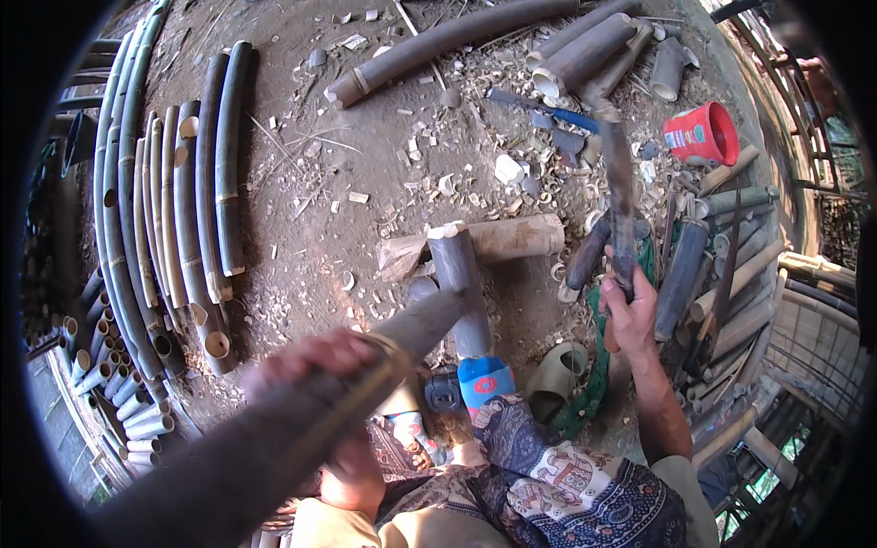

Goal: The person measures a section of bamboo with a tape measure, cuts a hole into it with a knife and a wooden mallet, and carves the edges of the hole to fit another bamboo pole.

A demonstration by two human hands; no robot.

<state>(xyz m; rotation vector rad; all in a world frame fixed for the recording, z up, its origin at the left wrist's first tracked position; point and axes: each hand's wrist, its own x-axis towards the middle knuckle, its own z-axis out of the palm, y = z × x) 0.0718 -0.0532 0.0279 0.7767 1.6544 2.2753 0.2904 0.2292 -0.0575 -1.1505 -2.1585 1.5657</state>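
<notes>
My left hand (315,361), blurred, is closed around a thick dark bamboo pole (247,461) that slants from the lower left toward the middle. The pole's far end overlaps a short dark bamboo piece (459,274); I cannot tell if they touch. That short piece leans on a pale length of log (521,237) lying crosswise on the ground. On the right, my right hand (630,315) grips the handle of a machete (618,178), its blade upright and apart from the pole.
Long bamboo poles (228,155) lie at the left, with cut tubes (132,393) stacked below them. Wood chips litter the dirt. A blue-handled saw-like tool (575,120), thick bamboo lengths (585,55) and a red bucket (690,137) lie at the far right. More cut bamboo (685,274) is beside my right arm.
</notes>
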